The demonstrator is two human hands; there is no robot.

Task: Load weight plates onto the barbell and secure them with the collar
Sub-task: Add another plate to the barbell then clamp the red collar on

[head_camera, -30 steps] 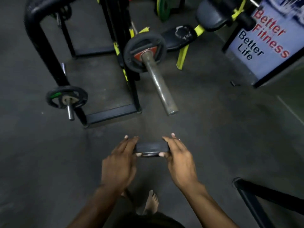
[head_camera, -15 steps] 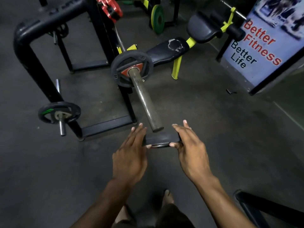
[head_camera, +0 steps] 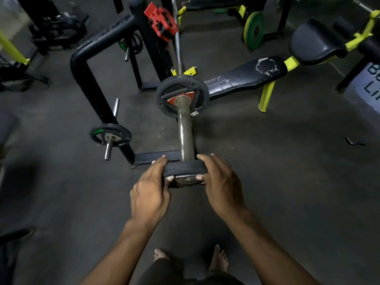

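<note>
A small black weight plate (head_camera: 185, 168) sits at the near end of the barbell sleeve (head_camera: 184, 132), seen edge-on. My left hand (head_camera: 151, 192) grips its left rim and my right hand (head_camera: 221, 186) grips its right rim, thumbs on the near face. Farther up the sleeve a larger black plate with an orange centre (head_camera: 182, 98) is loaded against the rack. The bar's thin shaft (head_camera: 178, 38) runs away behind it. A red collar-like block (head_camera: 161, 22) sits on the rack upright. The sleeve's tip is hidden by the held plate.
A black rack frame (head_camera: 90, 79) stands left, with a small plate (head_camera: 110, 135) on a storage peg. A worn black bench (head_camera: 242, 76) with yellow legs lies right. A green plate (head_camera: 254, 30) leans at the back. My bare feet (head_camera: 189, 258) stand on dark floor.
My hands lifted the small plate forward to the sleeve's end; it now sits over the tip. The view shifted closer to the bar.
</note>
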